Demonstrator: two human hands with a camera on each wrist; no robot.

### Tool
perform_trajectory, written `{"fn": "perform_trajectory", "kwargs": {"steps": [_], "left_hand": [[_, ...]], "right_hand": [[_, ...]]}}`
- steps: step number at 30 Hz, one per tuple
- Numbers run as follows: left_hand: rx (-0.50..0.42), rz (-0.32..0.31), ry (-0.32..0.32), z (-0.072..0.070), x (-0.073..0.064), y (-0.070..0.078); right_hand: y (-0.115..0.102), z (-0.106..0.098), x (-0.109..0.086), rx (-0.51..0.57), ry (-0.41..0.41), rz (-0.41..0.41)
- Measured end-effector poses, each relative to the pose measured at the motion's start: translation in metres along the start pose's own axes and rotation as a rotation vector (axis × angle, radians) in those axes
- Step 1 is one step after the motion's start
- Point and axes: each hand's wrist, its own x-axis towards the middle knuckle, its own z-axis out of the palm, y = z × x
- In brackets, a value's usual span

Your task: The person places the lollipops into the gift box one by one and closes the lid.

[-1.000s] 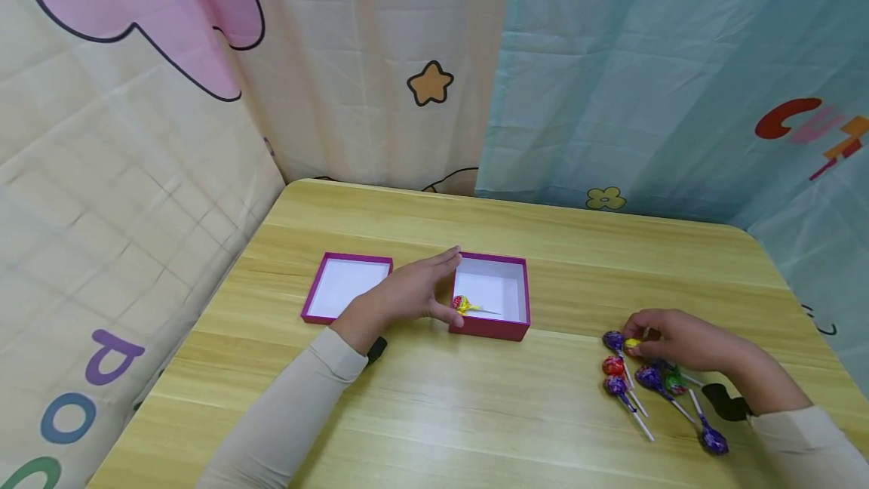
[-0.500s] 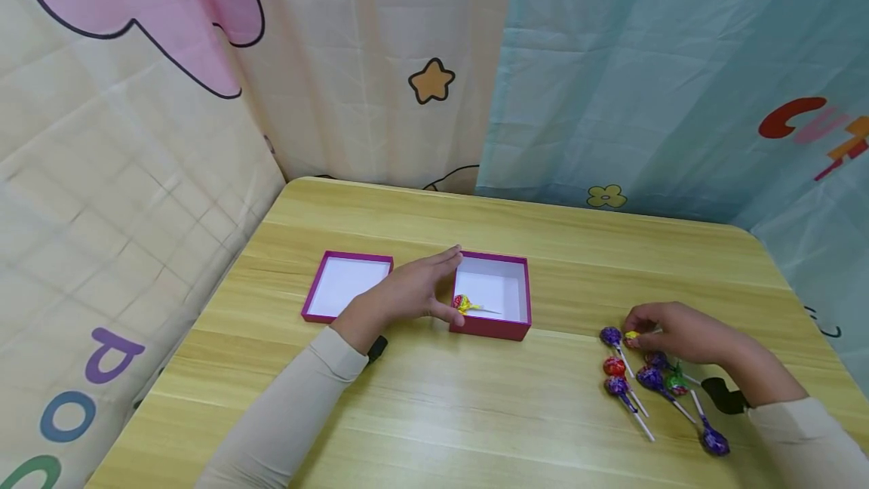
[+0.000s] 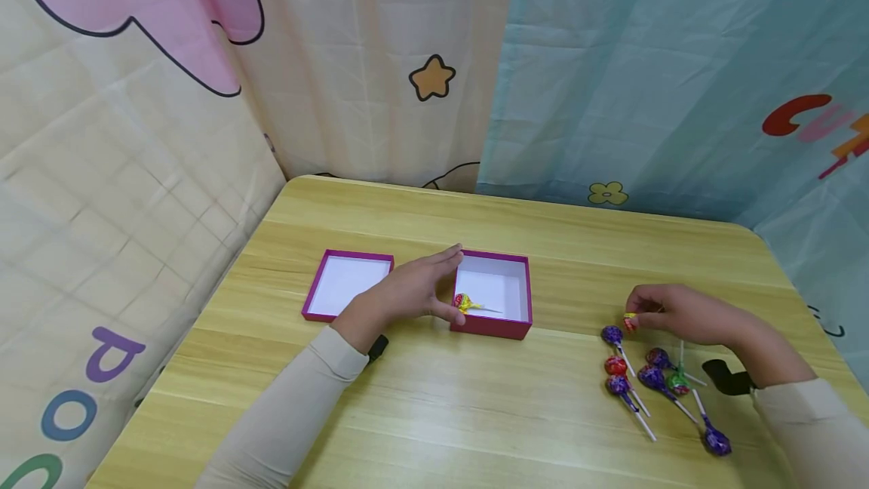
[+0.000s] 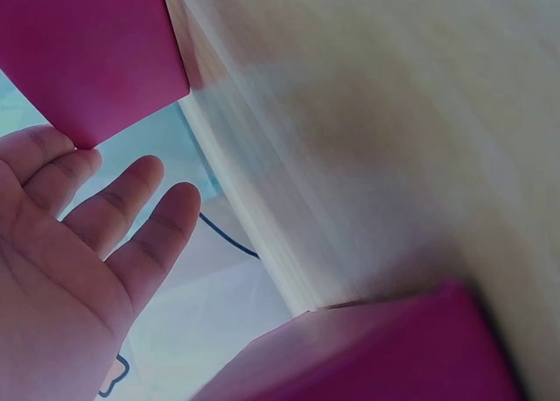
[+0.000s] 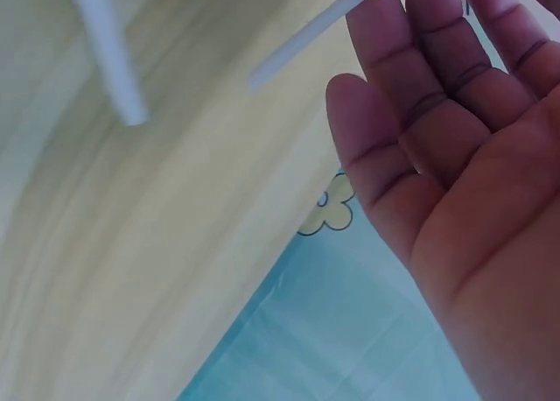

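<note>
My left hand (image 3: 416,289) spans the left side of a magenta box (image 3: 492,328), thumb at its near corner and fingertips at its far corner. Straight fingers touch a box corner in the left wrist view. Inside the box, a yellow-and-red lollipop (image 3: 463,303) lies by the left wall, stick pointing right. My right hand (image 3: 695,317) pinches another yellow-and-red lollipop (image 3: 630,321) by its head; its white stick (image 5: 306,38) shows in the right wrist view. Nearest to that hand lie a purple lollipop (image 3: 612,335) and a green lollipop (image 3: 677,383).
A shallow magenta lid (image 3: 314,287) with a white inside lies left of the box, partly behind my left hand. Several more lollipops, among them a red lollipop (image 3: 615,366) and a purple lollipop (image 3: 717,441), lie on the wooden table (image 3: 475,406). Printed curtains (image 3: 611,96) stand behind.
My right hand has moved back from the pile with the yellow-and-red lollipop between its fingers, uncovering the purple and green lollipops below. The left hand and box stay in place.
</note>
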Motion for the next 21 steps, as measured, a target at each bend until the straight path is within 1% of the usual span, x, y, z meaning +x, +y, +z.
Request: {"fn": "perform_trajectory", "kwargs": {"steps": [4, 10, 21], "left_hand": [[0.003, -0.002, 0.004, 0.000, 0.000, 0.000], [0.004, -0.006, 0.003, -0.001, -0.001, 0.002], [-0.005, -0.011, 0.003, 0.000, -0.001, 0.001]], "right_hand": [[-0.004, -0.007, 0.005, 0.011, 0.005, -0.015], [-0.019, -0.017, 0.013, 0.021, 0.008, -0.033], [-0.050, -0.035, 0.037, 0.002, -0.031, -0.005]]}}
